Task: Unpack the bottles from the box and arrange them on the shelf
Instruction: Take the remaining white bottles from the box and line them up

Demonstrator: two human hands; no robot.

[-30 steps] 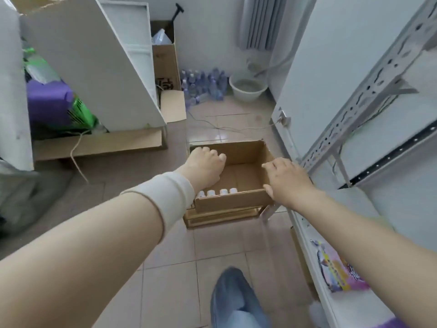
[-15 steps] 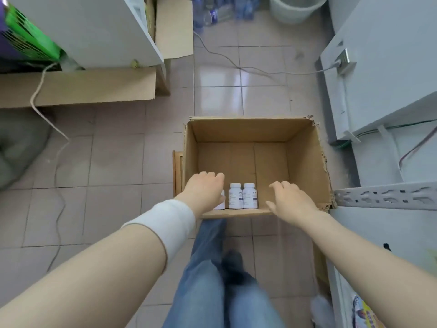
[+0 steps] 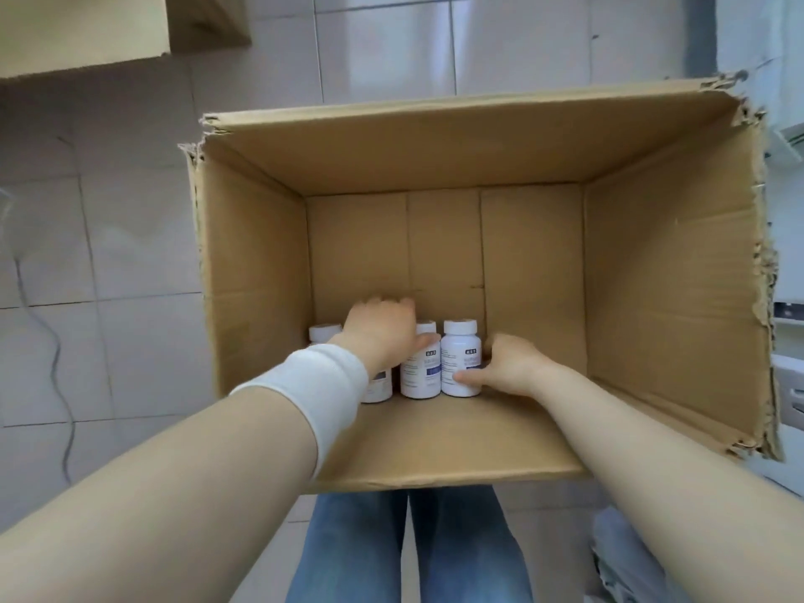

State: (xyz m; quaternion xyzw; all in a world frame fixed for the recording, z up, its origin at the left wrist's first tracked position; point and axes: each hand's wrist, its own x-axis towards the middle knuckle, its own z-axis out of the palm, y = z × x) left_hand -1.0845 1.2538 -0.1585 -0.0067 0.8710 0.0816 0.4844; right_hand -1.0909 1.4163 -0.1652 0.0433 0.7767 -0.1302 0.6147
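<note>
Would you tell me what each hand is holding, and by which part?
The right hand grips the rightmost bottle round its lower body; the left hand covers other bottles, hold hidden.

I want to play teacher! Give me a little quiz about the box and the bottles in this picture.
1. True or false: the box is closed.
2. Fill the gap: the right hand grips a bottle with a ___ cap.
3. Which arm wears the wristband? A) left B) right C) neither

Key: 1 false; 2 white; 3 A.
</note>
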